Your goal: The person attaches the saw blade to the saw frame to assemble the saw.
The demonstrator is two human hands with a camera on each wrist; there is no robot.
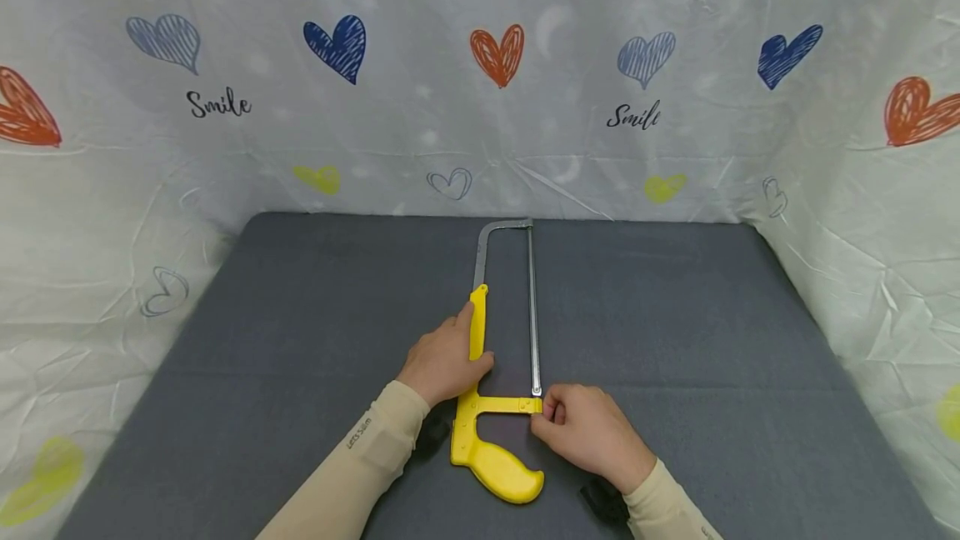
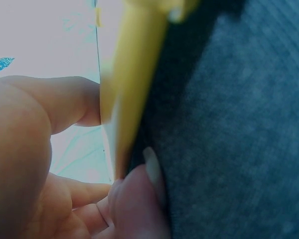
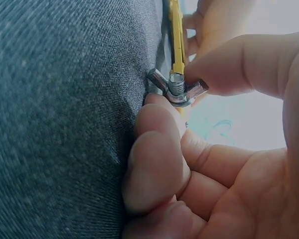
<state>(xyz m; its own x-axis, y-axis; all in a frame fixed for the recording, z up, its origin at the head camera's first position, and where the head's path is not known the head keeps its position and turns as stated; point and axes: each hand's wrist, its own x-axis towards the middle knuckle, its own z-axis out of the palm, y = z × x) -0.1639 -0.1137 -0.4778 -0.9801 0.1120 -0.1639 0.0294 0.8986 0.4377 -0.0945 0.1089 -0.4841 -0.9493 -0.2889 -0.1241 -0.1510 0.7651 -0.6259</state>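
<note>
A hacksaw with a yellow handle (image 1: pixel 504 473) and a grey metal front frame (image 1: pixel 481 261) lies on the dark cloth. Its blade (image 1: pixel 533 307) runs along the right side. My left hand (image 1: pixel 444 361) grips the yellow frame bar (image 1: pixel 477 332) between thumb and fingers; the left wrist view shows that bar (image 2: pixel 134 74) up close. At the end of the yellow crosspiece (image 1: pixel 506 405), my right hand (image 1: pixel 588 427) has thumb and fingertips around a metal wing nut (image 3: pixel 178 99). A threaded bolt end (image 3: pixel 177 82) pokes out through the nut.
Dark grey cloth (image 1: pixel 675 315) covers the table. Behind it and at both sides hangs a white sheet (image 1: pixel 420 123) printed with hearts and the word Smile. Black wrist devices sit under both cuffs, the right one (image 1: pixel 603 498) near the front edge.
</note>
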